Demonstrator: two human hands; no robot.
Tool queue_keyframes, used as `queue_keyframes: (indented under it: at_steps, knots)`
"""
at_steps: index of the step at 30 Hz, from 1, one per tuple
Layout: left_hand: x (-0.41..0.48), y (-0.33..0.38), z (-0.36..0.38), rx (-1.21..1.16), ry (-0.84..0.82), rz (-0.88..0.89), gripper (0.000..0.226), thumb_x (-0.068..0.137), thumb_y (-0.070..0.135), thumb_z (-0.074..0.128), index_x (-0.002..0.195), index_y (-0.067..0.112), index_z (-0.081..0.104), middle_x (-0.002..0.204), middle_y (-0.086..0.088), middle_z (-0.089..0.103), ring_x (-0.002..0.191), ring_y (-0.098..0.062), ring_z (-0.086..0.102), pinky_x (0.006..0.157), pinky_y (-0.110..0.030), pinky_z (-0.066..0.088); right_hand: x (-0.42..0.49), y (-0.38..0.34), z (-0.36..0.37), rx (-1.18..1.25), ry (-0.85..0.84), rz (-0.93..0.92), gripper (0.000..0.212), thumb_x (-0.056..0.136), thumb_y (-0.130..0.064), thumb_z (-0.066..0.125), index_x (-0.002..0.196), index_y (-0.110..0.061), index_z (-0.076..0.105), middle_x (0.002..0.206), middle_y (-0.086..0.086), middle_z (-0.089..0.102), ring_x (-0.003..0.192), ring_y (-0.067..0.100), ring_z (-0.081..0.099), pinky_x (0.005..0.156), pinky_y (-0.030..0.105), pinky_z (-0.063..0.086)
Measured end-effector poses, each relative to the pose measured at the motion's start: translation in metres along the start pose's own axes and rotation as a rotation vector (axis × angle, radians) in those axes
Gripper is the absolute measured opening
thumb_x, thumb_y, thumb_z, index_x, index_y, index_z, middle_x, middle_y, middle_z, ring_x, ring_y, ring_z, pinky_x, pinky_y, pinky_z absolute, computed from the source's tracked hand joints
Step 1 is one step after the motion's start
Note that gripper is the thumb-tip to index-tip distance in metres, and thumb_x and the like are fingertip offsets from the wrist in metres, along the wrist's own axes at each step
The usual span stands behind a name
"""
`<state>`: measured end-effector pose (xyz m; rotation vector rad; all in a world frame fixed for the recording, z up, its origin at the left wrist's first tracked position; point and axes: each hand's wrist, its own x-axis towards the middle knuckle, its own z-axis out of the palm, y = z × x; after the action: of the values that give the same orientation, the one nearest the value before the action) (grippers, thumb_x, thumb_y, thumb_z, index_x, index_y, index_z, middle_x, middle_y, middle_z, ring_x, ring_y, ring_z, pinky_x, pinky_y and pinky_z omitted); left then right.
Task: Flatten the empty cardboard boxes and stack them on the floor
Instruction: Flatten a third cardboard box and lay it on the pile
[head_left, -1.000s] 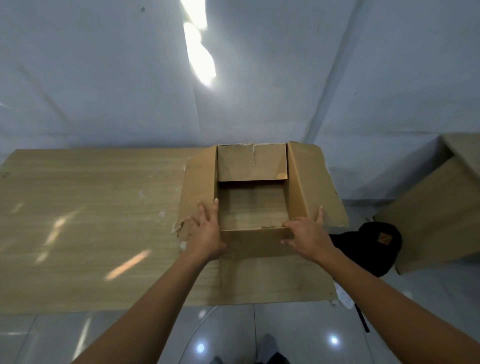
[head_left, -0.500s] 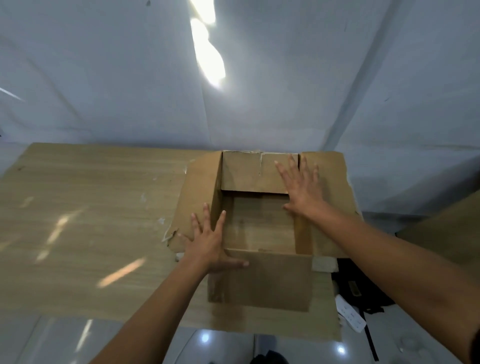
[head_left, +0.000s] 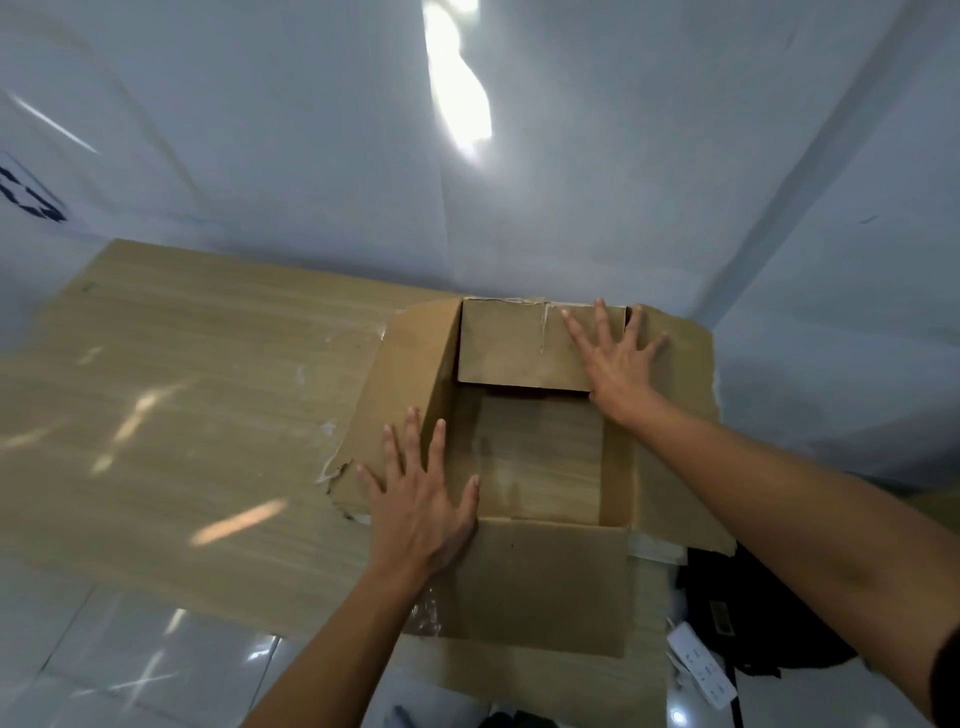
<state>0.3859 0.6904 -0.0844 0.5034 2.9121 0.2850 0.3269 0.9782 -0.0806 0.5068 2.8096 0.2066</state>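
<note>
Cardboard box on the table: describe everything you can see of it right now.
The cardboard box is plain brown and stands open on the wooden table. Its left and right flaps are splayed outward; the near one lies flat toward the person, and the left one is torn at its near corner. The left hand presses flat on the near left corner, the right hand on the far right corner, fingers straight and spread.
</note>
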Motion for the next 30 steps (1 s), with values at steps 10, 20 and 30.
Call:
queue_keyframes:
  at_steps: [10, 20, 30]
  knots:
    - [0.001, 0.007, -0.001, -0.065, 0.051, -0.067, 0.087, 0.087, 0.061, 0.032, 0.156, 0.019, -0.001, 0.165, -0.006, -0.006, 0.151, -0.032, -0.001, 0.117, -0.059, 0.015, 0.017, 0.063, -0.078, 0.764, -0.023, -0.182, 0.043, 0.087, -0.038, 0.065, 0.127, -0.023, 0.067, 0.128, 0.004, 0.067, 0.117, 0.024, 0.062, 0.101, 0.037, 0.048]
    - [-0.006, -0.003, 0.0, -0.075, 0.091, -0.009, 0.081, 0.09, 0.055, 0.034, 0.156, 0.023, 0.001, 0.165, 0.003, 0.003, 0.151, -0.02, 0.004, 0.119, -0.055, 0.015, 0.08, 0.057, -0.049, 0.842, 0.066, 0.566, 0.084, 0.083, -0.059, 0.065, 0.143, -0.008, 0.036, 0.146, 0.015, 0.047, 0.131, 0.037, 0.046, 0.101, 0.047, 0.042]
    - [0.006, -0.005, -0.007, -0.342, 0.111, -0.165, 0.077, 0.092, 0.057, 0.042, 0.153, 0.021, 0.011, 0.158, -0.009, 0.028, 0.143, -0.028, 0.031, 0.115, -0.049, 0.027, 0.036, 0.065, -0.035, 0.857, 0.244, 0.365, 0.06, 0.086, -0.045, 0.066, 0.133, -0.013, 0.049, 0.142, 0.014, 0.047, 0.129, 0.035, 0.045, 0.105, 0.046, 0.04]
